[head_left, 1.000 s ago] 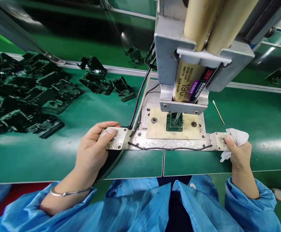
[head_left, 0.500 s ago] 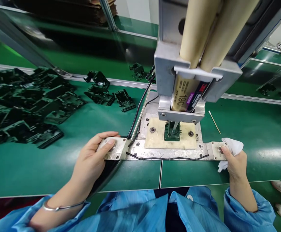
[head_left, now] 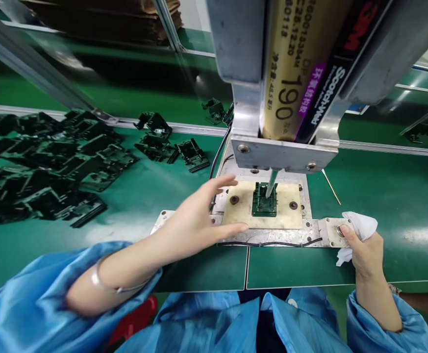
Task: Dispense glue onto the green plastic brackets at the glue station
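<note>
My left hand (head_left: 195, 220) is open, thumb and fingers spread, at the left edge of a cream fixture plate (head_left: 232, 215). In the plate's middle sits a small dark green circuit board part (head_left: 264, 202). Above it, the thin nozzle (head_left: 271, 182) of a gold and black adhesive cartridge (head_left: 294, 98) points down, held in a metal bracket (head_left: 287, 153). Whether the nozzle tip touches the part is hard to tell. My right hand (head_left: 368, 252) is closed around a white wipe (head_left: 363, 224), its thumb on the round button (head_left: 340, 231) at the metal bar's right end.
Many similar dark board parts (head_left: 44, 166) lie piled at the left, with a few more (head_left: 192, 154) behind my left hand. A cotton swab (head_left: 331, 187) lies right of the fixture. A metal rail (head_left: 375, 148) runs along the back of the green table (head_left: 290, 267).
My left hand has let go of the bar's left end and moved right to the fixture plate, opening. The cartridge and bracket have risen. My right hand keeps its place with the wipe.
</note>
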Demonstrator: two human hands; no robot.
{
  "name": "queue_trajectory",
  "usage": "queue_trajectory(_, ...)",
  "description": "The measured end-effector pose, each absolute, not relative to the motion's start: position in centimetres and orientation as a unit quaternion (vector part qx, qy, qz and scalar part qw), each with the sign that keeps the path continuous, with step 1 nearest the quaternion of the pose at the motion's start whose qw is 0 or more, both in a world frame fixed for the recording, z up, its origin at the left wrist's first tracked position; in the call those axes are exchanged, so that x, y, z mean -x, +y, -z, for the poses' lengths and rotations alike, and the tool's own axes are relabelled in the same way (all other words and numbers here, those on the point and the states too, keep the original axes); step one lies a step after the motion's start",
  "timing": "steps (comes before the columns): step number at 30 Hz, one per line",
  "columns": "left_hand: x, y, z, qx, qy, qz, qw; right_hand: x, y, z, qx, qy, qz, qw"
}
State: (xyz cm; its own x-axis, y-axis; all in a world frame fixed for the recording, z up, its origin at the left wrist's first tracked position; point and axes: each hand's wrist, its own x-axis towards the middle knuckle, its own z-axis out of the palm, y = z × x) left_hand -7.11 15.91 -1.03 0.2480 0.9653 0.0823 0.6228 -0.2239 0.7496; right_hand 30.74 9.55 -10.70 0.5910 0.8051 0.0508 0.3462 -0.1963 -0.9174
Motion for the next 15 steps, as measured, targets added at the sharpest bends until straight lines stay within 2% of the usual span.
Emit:
queue_trajectory(3,4.6,18.0,1.5,-0.730,0.510,-0.236,0.388,-30.5,9.6,10.5,0.732,-0.402,-0.227,0.501)
queue_trajectory(9,2.7,19.2,0.9,-0.688,0.459,-0.256,0.500,-30.5,9.5,10.5,0.740,-0.414,-0.232,0.476)
queue_trajectory(12,2.8,19.0,-0.1,-0.652,0.457,-0.225,0.562,-30.6,9.5,10.7,0.741,-0.412,-0.244,0.471)
queue_trajectory(15,3.1,19.1,-1.1,-0.622,0.506,-0.175,0.572,-30.5,9.5,10.6,0.733,-0.412,-0.256,0.477)
